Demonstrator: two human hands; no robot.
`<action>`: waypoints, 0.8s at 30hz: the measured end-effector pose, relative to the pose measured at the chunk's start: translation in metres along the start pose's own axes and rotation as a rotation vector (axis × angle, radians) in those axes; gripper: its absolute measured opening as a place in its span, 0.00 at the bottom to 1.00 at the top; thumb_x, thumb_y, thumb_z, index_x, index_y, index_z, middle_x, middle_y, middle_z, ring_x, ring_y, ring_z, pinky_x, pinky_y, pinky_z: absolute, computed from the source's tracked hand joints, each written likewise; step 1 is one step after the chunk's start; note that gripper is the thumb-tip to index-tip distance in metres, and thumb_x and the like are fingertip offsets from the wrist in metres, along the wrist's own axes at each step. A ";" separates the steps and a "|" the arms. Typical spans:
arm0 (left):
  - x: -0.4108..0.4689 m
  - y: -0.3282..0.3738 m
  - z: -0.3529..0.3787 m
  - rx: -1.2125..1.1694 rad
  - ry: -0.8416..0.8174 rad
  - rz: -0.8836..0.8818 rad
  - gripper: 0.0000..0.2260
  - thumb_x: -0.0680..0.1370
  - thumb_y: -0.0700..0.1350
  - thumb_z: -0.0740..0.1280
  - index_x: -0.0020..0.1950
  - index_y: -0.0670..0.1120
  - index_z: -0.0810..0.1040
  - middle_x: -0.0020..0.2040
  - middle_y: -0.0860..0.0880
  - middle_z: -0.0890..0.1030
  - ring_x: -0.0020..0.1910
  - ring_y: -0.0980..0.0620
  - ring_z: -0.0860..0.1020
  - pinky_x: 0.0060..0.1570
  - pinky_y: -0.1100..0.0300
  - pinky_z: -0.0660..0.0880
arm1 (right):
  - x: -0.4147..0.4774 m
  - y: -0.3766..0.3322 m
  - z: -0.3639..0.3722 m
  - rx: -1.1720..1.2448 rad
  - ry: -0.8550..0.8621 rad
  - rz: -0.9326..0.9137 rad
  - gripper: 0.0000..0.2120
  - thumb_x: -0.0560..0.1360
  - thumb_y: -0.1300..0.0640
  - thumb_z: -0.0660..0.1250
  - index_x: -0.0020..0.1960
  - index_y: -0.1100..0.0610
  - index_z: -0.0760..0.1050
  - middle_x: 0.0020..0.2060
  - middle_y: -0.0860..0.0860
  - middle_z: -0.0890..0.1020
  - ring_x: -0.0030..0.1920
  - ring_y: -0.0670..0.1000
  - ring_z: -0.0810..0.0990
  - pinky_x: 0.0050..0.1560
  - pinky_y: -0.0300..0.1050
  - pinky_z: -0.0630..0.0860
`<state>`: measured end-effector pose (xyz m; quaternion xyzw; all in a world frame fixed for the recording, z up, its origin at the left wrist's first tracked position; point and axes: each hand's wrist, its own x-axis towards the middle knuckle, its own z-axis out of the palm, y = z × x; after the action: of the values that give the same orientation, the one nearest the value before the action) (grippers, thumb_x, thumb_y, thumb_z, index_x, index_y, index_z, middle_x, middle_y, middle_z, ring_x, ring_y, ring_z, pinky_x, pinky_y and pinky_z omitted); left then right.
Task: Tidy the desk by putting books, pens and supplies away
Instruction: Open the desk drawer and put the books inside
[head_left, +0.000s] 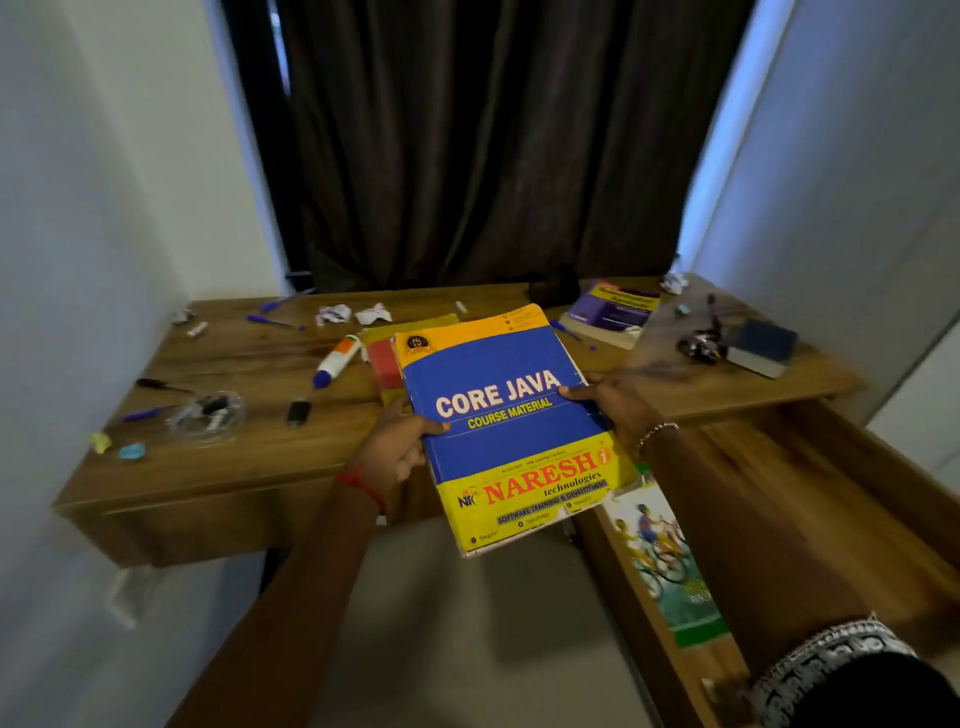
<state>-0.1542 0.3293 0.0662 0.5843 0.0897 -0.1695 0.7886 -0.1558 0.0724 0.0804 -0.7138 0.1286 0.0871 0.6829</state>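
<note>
Dark curtain (467, 156) is hanging behind the desk (234, 467). Over the desk's front edge both hands are holding the book (509, 415) in the air. The left hand (397, 449) is gripping its left edge and the right hand (615, 405) its right, thumbs on the cover, fingers curled beneath. The cover is facing up, the long axis running front to back of the desk, top pointing backward and slightly left. Such a shallow grip is risking a sag or slip, or a knock against the open drawer (841, 499) at the desk's right.
</note>
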 end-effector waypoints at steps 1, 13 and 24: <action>0.001 -0.008 0.015 0.021 -0.021 -0.010 0.26 0.73 0.27 0.64 0.69 0.40 0.66 0.65 0.39 0.75 0.54 0.41 0.77 0.43 0.46 0.78 | -0.007 0.006 -0.017 -0.015 0.020 -0.001 0.12 0.74 0.63 0.67 0.57 0.62 0.75 0.36 0.52 0.86 0.31 0.49 0.84 0.35 0.43 0.82; 0.025 -0.132 0.245 0.265 -0.228 -0.297 0.13 0.75 0.26 0.61 0.54 0.40 0.71 0.63 0.41 0.75 0.56 0.37 0.76 0.56 0.41 0.71 | -0.056 0.091 -0.276 -0.082 0.261 0.138 0.07 0.70 0.63 0.71 0.45 0.67 0.78 0.41 0.62 0.85 0.32 0.55 0.83 0.35 0.43 0.79; 0.070 -0.235 0.381 0.224 -0.152 -0.418 0.28 0.73 0.24 0.58 0.71 0.43 0.64 0.66 0.38 0.73 0.61 0.37 0.74 0.57 0.40 0.72 | -0.018 0.156 -0.439 -0.120 0.159 0.281 0.04 0.71 0.63 0.70 0.45 0.61 0.78 0.42 0.57 0.84 0.35 0.50 0.85 0.41 0.47 0.81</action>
<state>-0.1989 -0.1060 -0.0522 0.6225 0.1297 -0.3813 0.6710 -0.2423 -0.3699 -0.0400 -0.7330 0.2753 0.1326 0.6077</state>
